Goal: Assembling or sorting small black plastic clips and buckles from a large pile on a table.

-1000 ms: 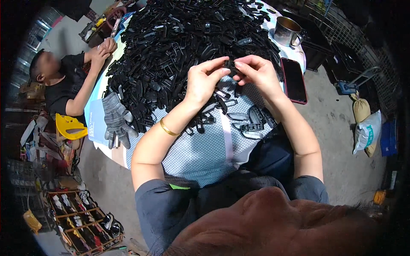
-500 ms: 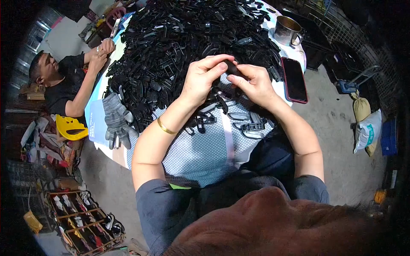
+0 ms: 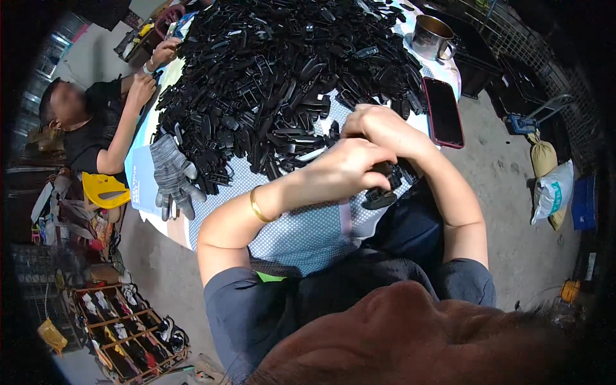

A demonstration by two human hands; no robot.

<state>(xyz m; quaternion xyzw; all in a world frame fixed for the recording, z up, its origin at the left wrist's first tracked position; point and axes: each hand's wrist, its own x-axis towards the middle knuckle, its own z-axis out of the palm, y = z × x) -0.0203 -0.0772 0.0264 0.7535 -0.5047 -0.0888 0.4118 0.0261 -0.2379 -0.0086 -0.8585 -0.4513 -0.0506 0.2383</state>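
Note:
A big heap of small black plastic pieces [image 3: 263, 77] covers the far part of the table, some with clear or silvery parts. My left hand [image 3: 353, 165] reaches across to the right at the heap's near edge. Its thumb and fingers are closed around a black plastic piece [image 3: 383, 171], with more black pieces [image 3: 380, 197] just below. Beyond it, partly overlapped by it, my right hand [image 3: 384, 130] is curled palm down. The fingertips of that hand are hidden, and so is whatever they may hold.
A patterned cloth [image 3: 295, 234] covers the table. A grey knitted glove [image 3: 173, 176] lies at the left, a phone [image 3: 443, 112] and a metal mug [image 3: 432, 37] at the right. Another person's hand [image 3: 142, 90] rests at the far left edge. Sacks [image 3: 553, 196] stand on the floor.
Both hands, earlier together at a dark piece over the heap, have come nearer. My left hand has swung right, under my right hand. The other person's hands have moved apart.

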